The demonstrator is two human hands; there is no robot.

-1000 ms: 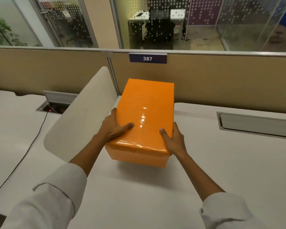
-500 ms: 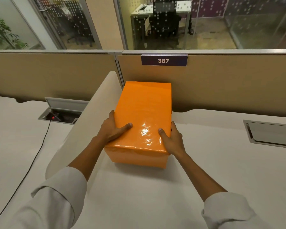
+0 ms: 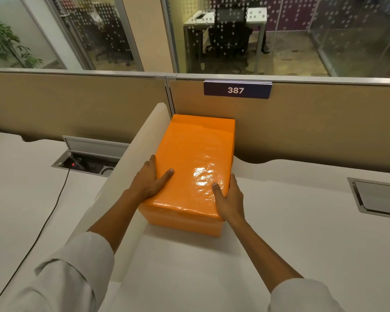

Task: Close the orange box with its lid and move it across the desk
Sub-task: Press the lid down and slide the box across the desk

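At the back of the pale counter [image 3: 279, 221], tight in the corner, the orange box [image 3: 195, 167] is seen with its lid [image 3: 196, 154] already down and glossy under the light. Its far end is pressed near the tan partition [image 3: 313, 127], right under the number plate [image 3: 236, 90] reading 387, and its left flank is set just beside the curved white divider [image 3: 122, 176]. The box is clamped from both sides. The left hand [image 3: 150, 182] is laid on the left edge, thumb stretched over the lid, fingers wrapped down the side. The right hand [image 3: 231, 199] is pressed to the right near corner, thumb on top. Whether the base is resting on the counter or lifted just clear cannot be told. A black cable [image 3: 52, 206] is trailed from the open cable hatch [image 3: 88, 164] at left.
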